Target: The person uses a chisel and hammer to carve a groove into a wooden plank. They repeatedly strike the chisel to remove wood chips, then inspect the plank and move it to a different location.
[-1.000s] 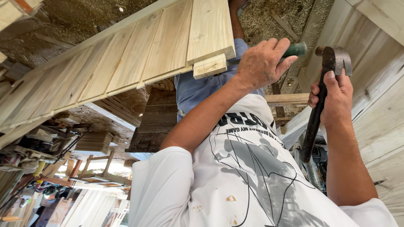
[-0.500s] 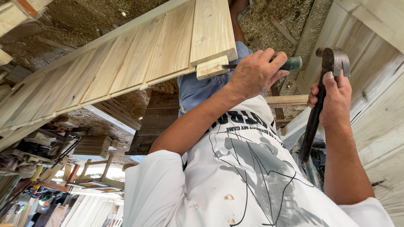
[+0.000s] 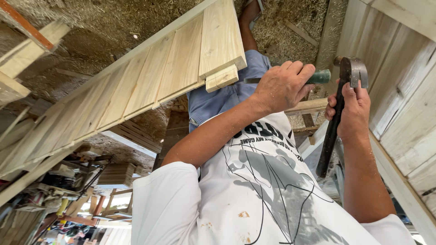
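Lining up seems to be what's being done: the green-handled chisel (image 3: 320, 76) is gripped in the left hand (image 3: 284, 86), tip by the small wood block (image 3: 221, 78), and the hammer (image 3: 338, 109) is clenched in the right hand (image 3: 349, 113), so a steady tip is needed before any tap.

White short-sleeved T-shirt (image 3: 254, 199); sleeves end above the elbows, both forearms bare. Chest of the shirt carries a large grey-and-black graphic of thin curved black lines over grey shaded patches, with a band of black lettering near the collar. Small orange-brown spots sit on the lower front of the fabric, plus a few fainter specks near the hem. Blue denim garment (image 3: 222, 97) shows beyond the shirt. Left hand (image 3: 281, 86) and right hand (image 3: 349, 111) are bare, no gloves, rings or watch visible; fine pale dust flecks lie on the knuckles and along both forearms.
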